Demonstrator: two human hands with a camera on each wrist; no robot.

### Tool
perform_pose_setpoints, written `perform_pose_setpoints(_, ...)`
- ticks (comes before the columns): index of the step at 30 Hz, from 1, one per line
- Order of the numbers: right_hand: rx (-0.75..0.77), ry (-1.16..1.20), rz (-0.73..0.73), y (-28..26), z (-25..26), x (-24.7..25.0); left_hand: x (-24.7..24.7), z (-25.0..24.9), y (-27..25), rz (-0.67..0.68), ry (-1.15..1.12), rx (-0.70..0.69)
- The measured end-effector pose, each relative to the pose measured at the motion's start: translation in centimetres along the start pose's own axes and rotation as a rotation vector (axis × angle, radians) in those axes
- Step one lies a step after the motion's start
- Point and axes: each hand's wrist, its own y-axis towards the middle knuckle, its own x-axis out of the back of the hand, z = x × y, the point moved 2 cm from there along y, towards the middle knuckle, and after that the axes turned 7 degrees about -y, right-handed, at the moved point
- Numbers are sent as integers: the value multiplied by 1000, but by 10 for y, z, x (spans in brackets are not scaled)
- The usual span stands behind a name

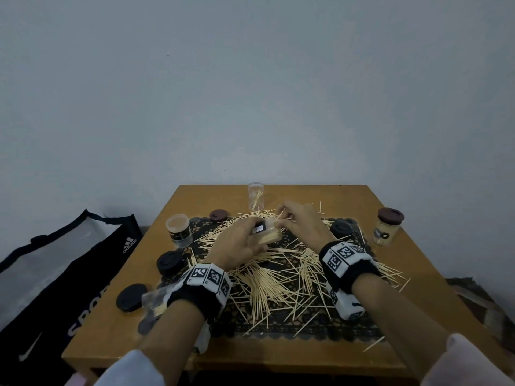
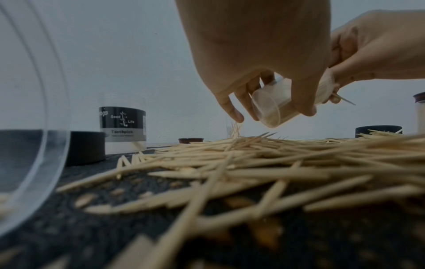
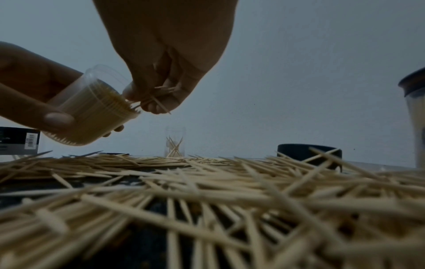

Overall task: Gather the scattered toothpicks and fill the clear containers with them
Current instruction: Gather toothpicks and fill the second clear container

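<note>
At the centre of the head view, the left hand (image 1: 238, 242) has its grip curled round a clear container (image 1: 269, 235) packed with toothpicks, tilted so that its open mouth faces the right hand (image 1: 299, 222). The right hand's grip pinches a few toothpicks (image 3: 158, 97) at that mouth; how many cannot be told. Both hands are raised above the loose toothpicks (image 1: 278, 277), which lie scattered over a dark lace mat (image 1: 320, 328) in the lower middle of the frame, on the wooden counter (image 1: 434, 288). Toward the top centre, at the far edge, stands an open clear jar (image 1: 256, 196) with a few sticks inside. At middle left stands a labelled jar (image 1: 179, 231), with black lids (image 1: 168, 262) below it. At middle right is a capped full jar (image 1: 386, 227). A black sports bag (image 1: 55, 274) fills the lower left.
</note>
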Motion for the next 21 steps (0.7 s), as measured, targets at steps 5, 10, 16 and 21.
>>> perform_pose_setpoints(5,-16,-30,-38,-1,-3,0,1,-3,0,-1,-23,-32)
perform_pose_setpoints(10,-55,43,15,-1,-2,-1,0,-2,0,15,-47,-12)
perform_pose_setpoints(16,-78,72,1,2,-4,-3,-2,-1,1,16,-42,26)
perform_pose_setpoints(21,-79,160,88,-2,1,-7,-2,3,1,-10,-37,68)
